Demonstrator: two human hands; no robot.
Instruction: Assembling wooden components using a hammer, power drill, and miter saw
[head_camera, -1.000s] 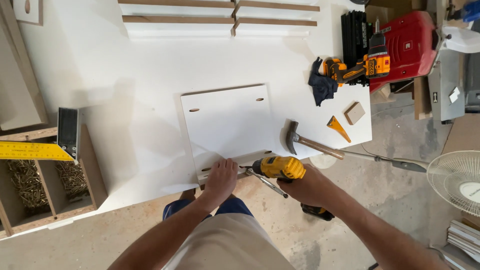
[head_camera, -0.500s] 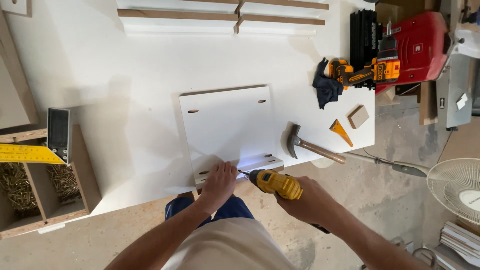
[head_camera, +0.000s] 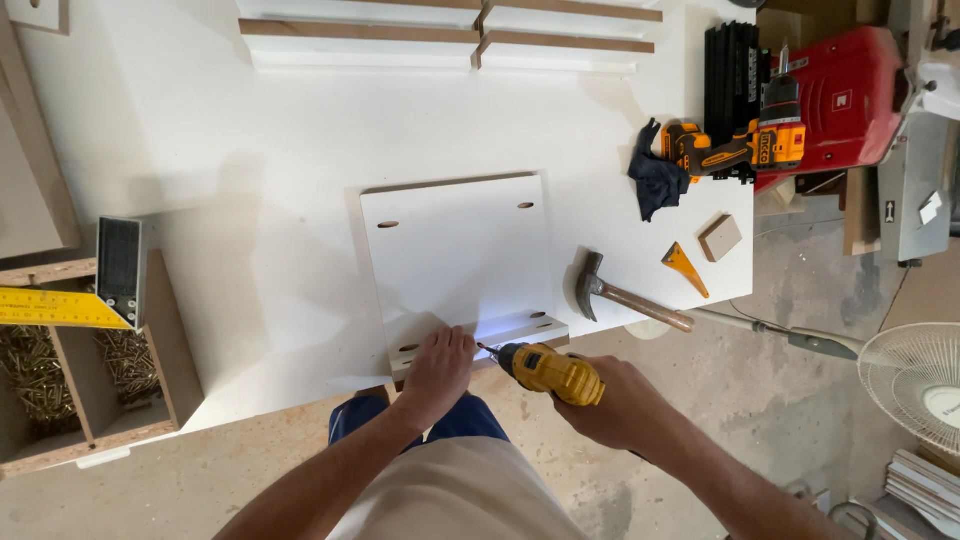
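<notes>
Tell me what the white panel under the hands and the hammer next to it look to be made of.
White panel: probably board with a smooth white matte coating; brown, fibrous-looking edge at the top. Hammer: dull grey head, likely steel; brown handle looks like wood, grain too small to confirm.

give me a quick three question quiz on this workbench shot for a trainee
1. True or false: the right hand holds a yellow drill aimed at the near edge of the white panel.
2. What does the left hand rest on?
A. the hammer
B. the white panel's near edge
C. the dark cloth
3. Fill in: the hammer lies to the ____ of the white panel in the head view.

Key
1. True.
2. B: the left hand presses on the panel by the drill tip.
3. Right: it lies on the white table, near the orange wedge.
</notes>
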